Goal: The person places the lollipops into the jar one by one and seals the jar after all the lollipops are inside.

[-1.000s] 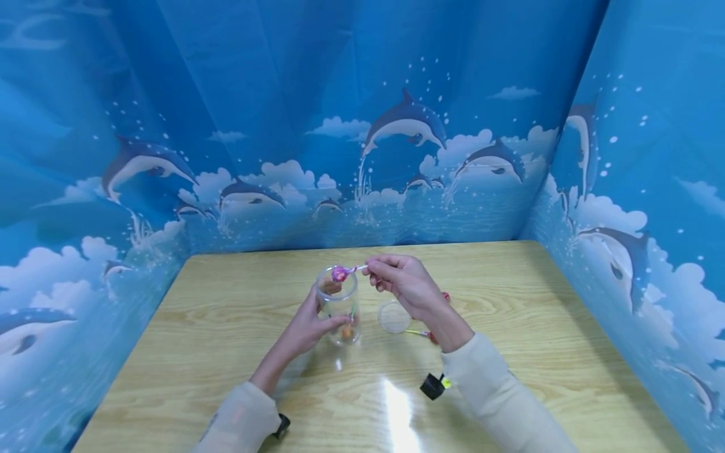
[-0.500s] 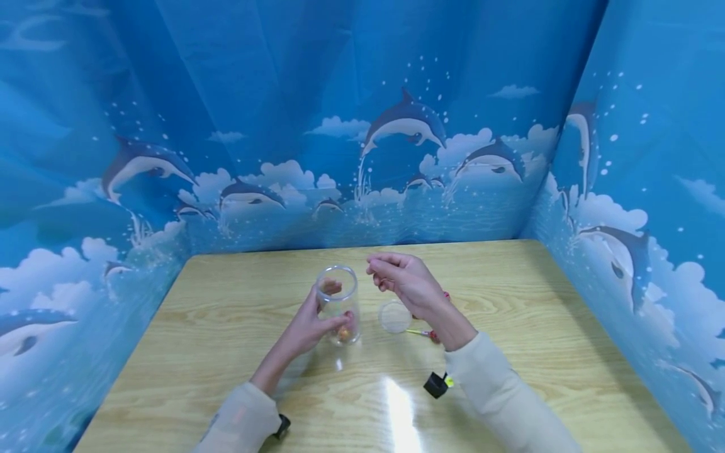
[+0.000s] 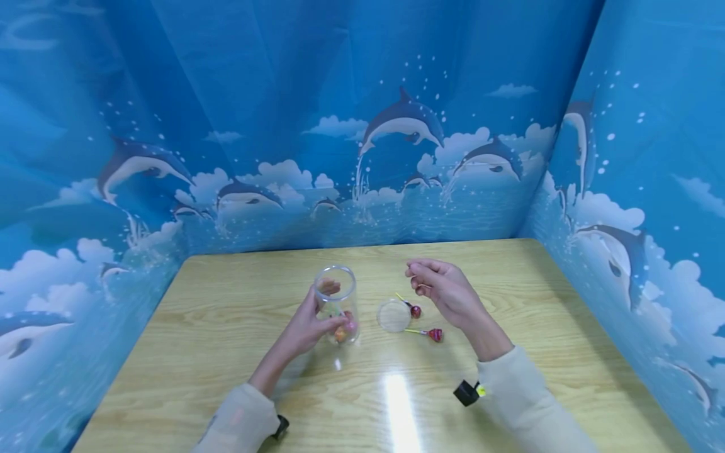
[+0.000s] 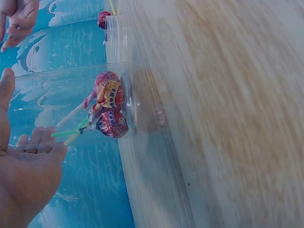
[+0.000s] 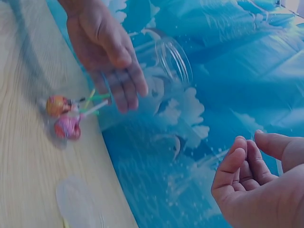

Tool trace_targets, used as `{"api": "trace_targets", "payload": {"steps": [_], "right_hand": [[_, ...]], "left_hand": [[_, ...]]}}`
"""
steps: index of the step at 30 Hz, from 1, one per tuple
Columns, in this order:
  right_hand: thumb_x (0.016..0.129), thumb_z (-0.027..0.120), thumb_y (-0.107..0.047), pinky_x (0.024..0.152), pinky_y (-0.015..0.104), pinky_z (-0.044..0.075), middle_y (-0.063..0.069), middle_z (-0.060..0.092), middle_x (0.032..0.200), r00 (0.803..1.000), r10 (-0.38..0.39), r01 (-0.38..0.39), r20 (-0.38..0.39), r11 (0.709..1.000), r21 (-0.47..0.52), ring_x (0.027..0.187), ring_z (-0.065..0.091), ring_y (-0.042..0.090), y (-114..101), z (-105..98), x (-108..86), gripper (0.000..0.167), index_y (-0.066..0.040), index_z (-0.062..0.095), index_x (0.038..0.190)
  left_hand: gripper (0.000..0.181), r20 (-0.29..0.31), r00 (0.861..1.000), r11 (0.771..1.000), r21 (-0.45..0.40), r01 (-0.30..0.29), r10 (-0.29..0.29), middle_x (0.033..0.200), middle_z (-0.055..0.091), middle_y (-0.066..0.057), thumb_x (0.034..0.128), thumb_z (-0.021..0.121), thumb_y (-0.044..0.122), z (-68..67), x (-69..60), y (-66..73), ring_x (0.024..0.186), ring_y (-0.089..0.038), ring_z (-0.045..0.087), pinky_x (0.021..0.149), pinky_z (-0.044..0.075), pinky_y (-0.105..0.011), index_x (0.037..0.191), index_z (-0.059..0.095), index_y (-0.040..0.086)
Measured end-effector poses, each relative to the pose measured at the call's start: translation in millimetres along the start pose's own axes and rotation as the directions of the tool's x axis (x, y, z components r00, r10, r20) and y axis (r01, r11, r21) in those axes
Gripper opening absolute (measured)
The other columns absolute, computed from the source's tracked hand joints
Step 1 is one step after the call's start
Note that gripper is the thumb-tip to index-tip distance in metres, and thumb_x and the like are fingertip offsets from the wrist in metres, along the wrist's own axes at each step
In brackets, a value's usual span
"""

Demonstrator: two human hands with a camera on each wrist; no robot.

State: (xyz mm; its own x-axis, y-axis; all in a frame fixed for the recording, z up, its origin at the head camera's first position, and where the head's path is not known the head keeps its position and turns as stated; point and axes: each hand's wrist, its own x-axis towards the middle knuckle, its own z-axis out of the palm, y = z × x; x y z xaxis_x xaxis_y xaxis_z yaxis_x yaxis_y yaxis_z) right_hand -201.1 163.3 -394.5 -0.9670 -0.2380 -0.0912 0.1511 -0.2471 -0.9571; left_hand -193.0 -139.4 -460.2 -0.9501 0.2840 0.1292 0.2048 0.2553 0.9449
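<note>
Plainly, the left hand [image 3: 308, 324] holds the jar [image 3: 348, 301], right hand [image 3: 444, 292] half-curled.

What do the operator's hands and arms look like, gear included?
Left hand and right hand are ungloved. Left sleeve and right sleeve: off-white. Left black block and right black block by the cuffs; yellow-green patch beside the right one.

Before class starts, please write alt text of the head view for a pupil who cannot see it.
A person's left hand holds a clear, open cylindrical jar with wrapped lollipops inside; the right hand, apparently empty, hovers to the jar's right. On the pale wooden table lie a clear round lid and two red-wrapped lollipops, before a blue dolphin-print backdrop.
</note>
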Motion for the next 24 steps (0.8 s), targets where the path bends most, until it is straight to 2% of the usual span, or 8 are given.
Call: {"api": "trace_targets", "payload": {"steps": [8,14,24], "right_hand": [[0.103,0.067,-0.022,0.065,0.02,0.051,0.001,0.069,0.1,0.998,0.004,-0.004,-0.07,1.0,-0.005,0.081,0.059,0.011,3,-32,-7.1,0.016,-0.011,0.071,0.113],[0.104,0.066,-0.02,0.075,0.022,0.054,-0.002,0.071,0.099,0.993,0.005,-0.003,-0.115,1.0,0.011,0.086,0.062,0.01,2,-54,-12.4,0.01,-0.017,0.075,0.105],[0.103,0.066,-0.022,0.077,0.02,0.053,-0.003,0.068,0.104,0.978,0.067,-0.074,-0.197,0.997,-0.025,0.091,0.06,0.01,17,-88,-9.7,0.01,-0.016,0.071,0.109]], "left_hand": [[0.082,0.004,1.0,1.0,0.005,0.0,0.0,0.151,0.049,-0.022,0.0838,0.085,0.008,-0.3,0.3,0.1,0.143,-0.042,0.042,0.121,0.026,-0.061,0.151,0.037,0.001],[0.083,0.011,1.0,1.0,-0.003,0.013,-0.013,0.152,0.049,-0.019,0.0832,0.085,0.008,-0.2,0.9,-0.3,0.144,-0.04,0.041,0.122,0.025,-0.059,0.151,0.037,0.003],[0.082,0.011,1.0,1.0,-0.015,0.004,-0.004,0.151,0.048,-0.021,0.0833,0.085,0.006,-0.5,0.2,-1.9,0.144,-0.042,0.041,0.121,0.025,-0.06,0.15,0.037,0.001]]}}
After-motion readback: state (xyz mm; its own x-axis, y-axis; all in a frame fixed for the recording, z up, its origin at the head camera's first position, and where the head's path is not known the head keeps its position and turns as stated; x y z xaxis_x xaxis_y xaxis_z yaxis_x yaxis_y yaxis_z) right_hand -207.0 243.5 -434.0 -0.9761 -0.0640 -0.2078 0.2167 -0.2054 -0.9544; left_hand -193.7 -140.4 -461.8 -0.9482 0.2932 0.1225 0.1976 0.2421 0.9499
